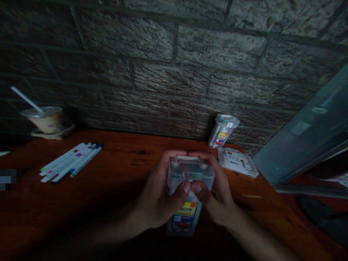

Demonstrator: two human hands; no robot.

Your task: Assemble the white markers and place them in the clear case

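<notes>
L hand (159,197) + R hand (216,197): were clamped round clr marker case (187,217), thumbs on lid (190,168) front | case: btwn palms, nr side of tbl (127,163) | pens (86,162): lay loose, left.

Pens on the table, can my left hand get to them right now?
Probably yes: only tabletop shows between your left hand and the pens. But that hand is holding the case, so it would likely need to let go first.
</notes>
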